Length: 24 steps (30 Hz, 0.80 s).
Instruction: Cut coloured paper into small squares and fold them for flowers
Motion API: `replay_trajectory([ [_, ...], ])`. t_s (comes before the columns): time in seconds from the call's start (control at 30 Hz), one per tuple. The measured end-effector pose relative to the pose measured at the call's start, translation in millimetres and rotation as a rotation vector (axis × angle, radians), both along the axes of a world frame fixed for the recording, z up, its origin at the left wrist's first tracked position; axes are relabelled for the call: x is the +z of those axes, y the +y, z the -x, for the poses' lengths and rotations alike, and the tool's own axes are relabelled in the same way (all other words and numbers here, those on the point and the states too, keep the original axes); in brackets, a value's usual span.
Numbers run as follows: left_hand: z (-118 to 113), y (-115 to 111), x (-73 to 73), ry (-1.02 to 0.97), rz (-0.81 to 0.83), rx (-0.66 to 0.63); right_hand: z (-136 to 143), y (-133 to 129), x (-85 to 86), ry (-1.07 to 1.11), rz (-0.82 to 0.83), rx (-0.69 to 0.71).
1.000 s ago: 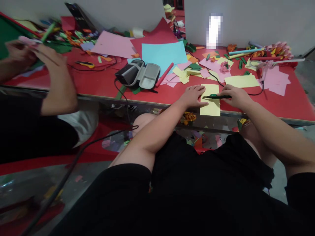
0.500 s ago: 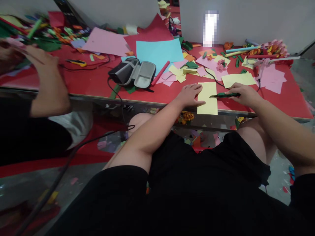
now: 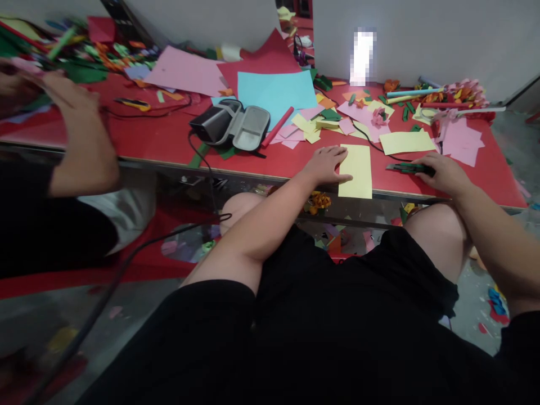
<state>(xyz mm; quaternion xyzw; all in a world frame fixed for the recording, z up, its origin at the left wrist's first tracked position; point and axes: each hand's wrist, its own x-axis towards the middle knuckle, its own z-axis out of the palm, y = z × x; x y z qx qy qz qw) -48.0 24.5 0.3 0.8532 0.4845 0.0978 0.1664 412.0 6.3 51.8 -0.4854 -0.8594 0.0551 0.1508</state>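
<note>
A rectangular sheet of yellow paper [image 3: 358, 174] lies at the front edge of the red table [image 3: 156, 140]. My left hand [image 3: 327, 165] rests on its left side, fingers spread and thumb stretched over the paper. To the right of the sheet, my right hand [image 3: 442, 171] is closed around a green utility knife [image 3: 407, 167], whose tip points left, apart from the paper. Behind the knife lies another yellow sheet [image 3: 407, 143], set crosswise.
An open grey case [image 3: 230, 124] with a cable stands left of my hands, beside a red paper roll [image 3: 277, 127]. Blue paper [image 3: 274, 90] and pink scraps [image 3: 462, 140] lie behind. At far left, a co-worker's arm [image 3: 84, 135] reaches over the table near a yellow cutter [image 3: 133, 104].
My right hand has moved right with the utility knife, off the yellow sheet. My left hand stays in place on the paper. The view has shifted slightly.
</note>
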Motion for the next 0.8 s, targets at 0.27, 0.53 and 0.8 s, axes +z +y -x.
replay_trajectory([
  [0.27, -1, 0, -2.2, -0.010, -0.028, -0.003, 161, -78, -27.6, -0.221, -0.171, 0.265],
  [0.53, -3, -3, 1.3, 0.011, -0.029, 0.002, 217, -77, -53.4, -0.243, -0.225, 0.163],
  [0.8, -7, -3, -0.2, -0.013, -0.037, 0.037, 214, -74, -52.3, -0.193, -0.230, 0.150],
])
